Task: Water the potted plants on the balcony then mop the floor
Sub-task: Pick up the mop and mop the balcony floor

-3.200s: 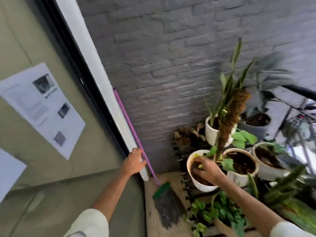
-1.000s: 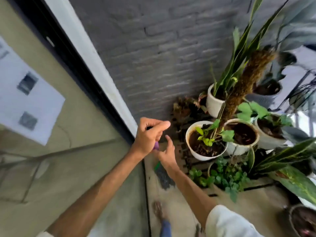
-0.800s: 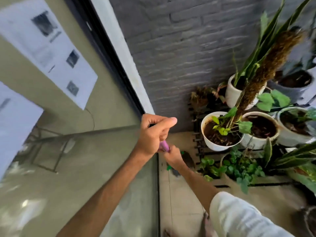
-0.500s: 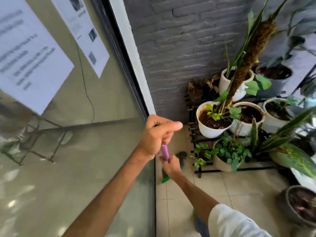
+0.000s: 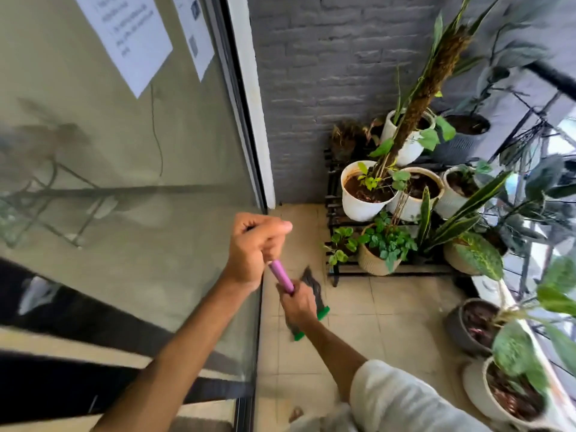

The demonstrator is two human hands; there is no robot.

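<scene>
I hold a mop by its purple handle [image 5: 281, 275]. My left hand [image 5: 254, 246] grips the top of the handle. My right hand [image 5: 297, 304] grips it lower down. The mop's green head with dark grey strands [image 5: 312, 302] is on the beige tiled floor [image 5: 383, 325], partly hidden behind my right hand. Potted plants fill the far right corner: a white pot with a moss pole [image 5: 363, 193], two more white pots [image 5: 419, 194], and a woven pot of small green leaves [image 5: 378, 260].
A glass door with a white frame [image 5: 249, 98] runs along the left, with papers stuck on it. A grey brick wall [image 5: 327, 67] closes the far end. A black plant rack [image 5: 333, 213] stands in the corner. More pots [image 5: 470, 325] line the right railing.
The mop has come off the wall corner into both hands. My right hand left the white pot and took the handle. The view has pulled back from the plants, and the mop head has slid nearer.
</scene>
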